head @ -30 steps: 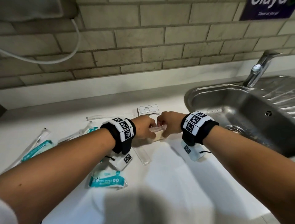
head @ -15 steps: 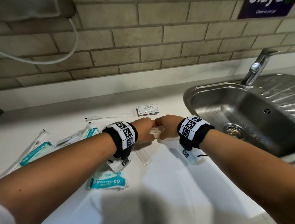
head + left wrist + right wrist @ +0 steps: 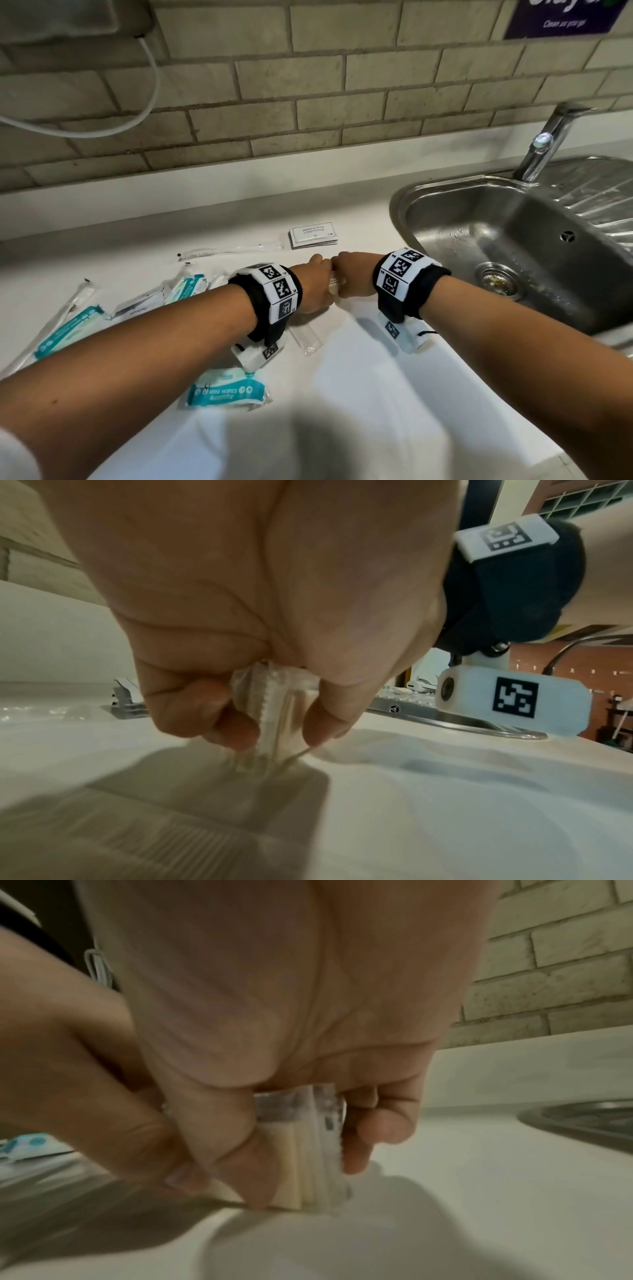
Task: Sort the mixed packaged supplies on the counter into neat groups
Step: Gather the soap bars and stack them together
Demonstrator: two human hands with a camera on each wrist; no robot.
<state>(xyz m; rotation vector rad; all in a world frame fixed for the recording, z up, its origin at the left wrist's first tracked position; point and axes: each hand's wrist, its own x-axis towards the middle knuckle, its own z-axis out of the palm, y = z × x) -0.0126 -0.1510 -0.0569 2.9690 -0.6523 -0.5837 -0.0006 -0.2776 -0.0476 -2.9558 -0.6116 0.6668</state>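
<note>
Here your left hand (image 3: 317, 284) and right hand (image 3: 352, 275) each pinch one end of a stack of clear sachets (image 3: 274, 712), fingers curled tight. You hold it on edge against the counter (image 3: 359, 394), probably to square it up.

your left hand (image 3: 317, 286) and right hand (image 3: 352, 274) meet over the counter (image 3: 359, 394), behind the mini wipes pack (image 3: 227, 392). the shampoo sachets (image 3: 313, 234) lie farther back, the sink (image 3: 534, 253) to your right.
</note>
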